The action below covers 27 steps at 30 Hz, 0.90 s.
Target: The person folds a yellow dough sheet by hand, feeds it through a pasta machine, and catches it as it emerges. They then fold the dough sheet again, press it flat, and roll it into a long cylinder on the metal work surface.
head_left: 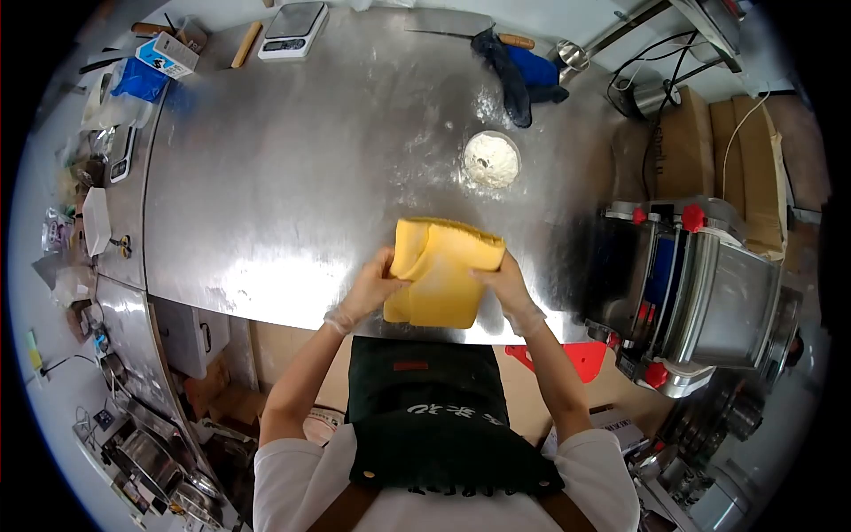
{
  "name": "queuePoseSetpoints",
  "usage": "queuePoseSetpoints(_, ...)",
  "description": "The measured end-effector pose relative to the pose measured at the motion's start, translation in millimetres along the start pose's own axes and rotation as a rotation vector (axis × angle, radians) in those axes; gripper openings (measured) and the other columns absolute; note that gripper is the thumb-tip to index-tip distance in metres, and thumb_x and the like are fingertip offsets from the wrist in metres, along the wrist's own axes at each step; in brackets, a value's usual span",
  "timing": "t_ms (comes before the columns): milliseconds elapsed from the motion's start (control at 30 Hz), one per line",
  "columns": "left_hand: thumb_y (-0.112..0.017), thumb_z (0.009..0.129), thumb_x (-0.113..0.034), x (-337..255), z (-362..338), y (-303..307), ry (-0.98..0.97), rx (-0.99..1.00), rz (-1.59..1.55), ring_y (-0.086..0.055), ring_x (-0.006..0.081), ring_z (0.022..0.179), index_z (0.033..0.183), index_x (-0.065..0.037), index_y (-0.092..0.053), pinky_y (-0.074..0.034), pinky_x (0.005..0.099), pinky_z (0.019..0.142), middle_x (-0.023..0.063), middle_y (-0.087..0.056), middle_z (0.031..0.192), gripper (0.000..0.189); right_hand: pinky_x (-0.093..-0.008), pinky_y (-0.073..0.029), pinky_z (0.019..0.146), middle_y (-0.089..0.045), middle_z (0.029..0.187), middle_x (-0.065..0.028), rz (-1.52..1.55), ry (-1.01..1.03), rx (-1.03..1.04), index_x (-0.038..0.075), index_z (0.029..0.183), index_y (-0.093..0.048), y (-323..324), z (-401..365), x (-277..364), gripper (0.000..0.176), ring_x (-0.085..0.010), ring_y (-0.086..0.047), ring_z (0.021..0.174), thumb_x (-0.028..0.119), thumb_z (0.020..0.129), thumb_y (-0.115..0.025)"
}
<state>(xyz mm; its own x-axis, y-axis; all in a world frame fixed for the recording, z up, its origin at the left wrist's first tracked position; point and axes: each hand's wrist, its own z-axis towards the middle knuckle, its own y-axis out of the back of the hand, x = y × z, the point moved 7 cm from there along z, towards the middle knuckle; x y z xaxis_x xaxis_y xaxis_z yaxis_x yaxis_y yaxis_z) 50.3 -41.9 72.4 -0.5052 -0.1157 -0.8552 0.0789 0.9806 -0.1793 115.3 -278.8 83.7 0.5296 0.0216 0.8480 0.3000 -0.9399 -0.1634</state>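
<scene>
A thick, folded slab of yellow dough (443,279) is held up at the front edge of the steel table, with pale flour dusted over its face. On its left side my left hand (370,288) grips the edge, thumb across the front. My right hand (508,282) is closed on the right side near the top, its thumb also in front. Clear thin gloves show at both wrists. Beyond the dough, a round bowl of white flour (492,160) stands on the table, with loose flour scattered around it. The fingers behind the slab are hidden.
A roller machine (709,297) with red knobs stands at the right. Dark gloves (514,75), a wooden-handled knife (516,41) and a metal cup (572,56) lie at the back. A scale (293,30) is back left; cardboard (687,146) leans right of the steel table (266,177).
</scene>
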Motion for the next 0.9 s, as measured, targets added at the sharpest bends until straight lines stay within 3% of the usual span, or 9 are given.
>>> queuePoseSetpoints(133, -0.073, 0.090, 0.002, -70, -21, -3, -0.215, -0.024, 0.143, -0.065, 0.0187, 0.116, 0.135, -0.001, -0.054, -0.052, 0.0325, 0.101, 0.0093, -0.068, 0.123, 0.049, -0.0307, -0.052, 0.099, -0.068, 0.125, -0.0107, -0.329, 0.118, -0.012, 0.001, 0.133, -0.058, 1, -46, 66, 0.059, -0.0167, -0.064, 0.115, -0.004, 0.079, -0.082)
queuePoseSetpoints(233, -0.078, 0.083, 0.001, -129, -16, -5, -0.719, 0.141, 0.611, -0.068, 0.0281, 0.116, 0.125, -0.001, -0.063, -0.054, 0.0370, 0.103, 0.0154, -0.068, 0.131, 0.045, -0.0346, -0.054, 0.098, -0.069, 0.127, -0.0125, -0.349, 0.512, 0.103, 0.001, 0.130, -0.062, -9, -57, 100, 0.056, -0.0223, -0.067, 0.115, 0.000, 0.078, -0.084)
queuePoseSetpoints(267, -0.075, 0.084, -0.001, -136, -13, -8, -0.822, 0.171, 0.700, -0.070, 0.0331, 0.112, 0.122, -0.003, -0.069, -0.056, 0.0387, 0.100, 0.0156, -0.070, 0.127, 0.038, -0.0397, -0.054, 0.100, -0.069, 0.129, -0.0137, -0.763, 0.720, 0.141, 0.001, 0.128, -0.064, -22, -59, 126, 0.057, -0.0307, -0.067, 0.117, 0.005, 0.076, -0.086)
queuePoseSetpoints(400, -0.060, 0.095, -0.007, -80, 9, -7, -1.114, 0.233, 1.167, -0.066, 0.0283, 0.121, 0.128, -0.008, -0.067, -0.055, 0.0383, 0.103, 0.0074, -0.069, 0.133, 0.034, -0.0450, -0.050, 0.107, -0.064, 0.135, -0.0157, -1.074, 1.022, 0.352, 0.003, 0.131, -0.062, -22, -47, 56, 0.057, -0.0339, -0.060, 0.128, 0.000, 0.075, -0.072)
queuePoseSetpoints(567, -0.057, 0.093, -0.009, -4, 1, -9, -0.984, 0.207, 1.344, -0.053, 0.0250, 0.138, 0.142, -0.011, -0.056, -0.045, 0.0386, 0.115, 0.0052, -0.057, 0.147, 0.050, -0.0448, -0.046, 0.111, -0.059, 0.139, -0.0160, -1.241, 0.934, 0.426, 0.004, 0.137, -0.058, -12, -50, -26, 0.056, -0.0331, -0.054, 0.134, -0.003, 0.081, -0.062)
queuePoseSetpoints(633, -0.055, 0.094, -0.010, 0, -1, -31, -0.878, 0.081, 1.358, -0.048, 0.0237, 0.143, 0.148, -0.012, -0.050, -0.041, 0.0388, 0.119, 0.0040, -0.052, 0.153, 0.054, -0.0435, -0.051, 0.103, -0.065, 0.129, -0.0174, -1.144, 0.787, 0.284, 0.004, 0.133, -0.062, -5, -33, -12, 0.053, -0.0348, -0.060, 0.123, -0.004, 0.081, -0.063)
queuePoseSetpoints(767, -0.056, 0.096, -0.041, 5, 21, -108, -0.523, 0.043, 1.360, -0.020, 0.0303, 0.157, 0.160, -0.011, -0.032, -0.014, 0.0528, 0.127, 0.0123, -0.027, 0.167, 0.074, -0.0451, -0.056, 0.085, -0.071, 0.113, -0.0176, -1.066, 0.805, -0.234, 0.006, 0.120, -0.068, 8, 52, 88, 0.039, -0.0366, -0.068, 0.099, -0.001, 0.083, -0.067)
queuePoseSetpoints(833, -0.055, 0.095, -0.050, 11, 27, -115, -0.553, 0.036, 1.407, -0.014, 0.0329, 0.158, 0.161, -0.009, -0.030, -0.009, 0.0548, 0.126, 0.0149, -0.023, 0.169, 0.082, -0.0463, -0.056, 0.080, -0.071, 0.107, -0.0160, -1.087, 0.875, -0.213, 0.009, 0.112, -0.070, 11, 103, 110, 0.028, -0.0370, -0.068, 0.091, 0.002, 0.085, -0.067)
queuePoseSetpoints(900, -0.053, 0.094, -0.057, 17, 25, -116, -0.562, 0.047, 1.459, -0.011, 0.0338, 0.158, 0.161, -0.008, -0.028, -0.006, 0.0553, 0.126, 0.0161, -0.020, 0.169, 0.087, -0.0433, -0.056, 0.081, -0.072, 0.106, -0.0143, -1.209, 0.645, -0.131, 0.008, 0.110, -0.072, 16, 144, 100, 0.025, -0.0370, -0.068, 0.096, 0.007, 0.085, -0.071)
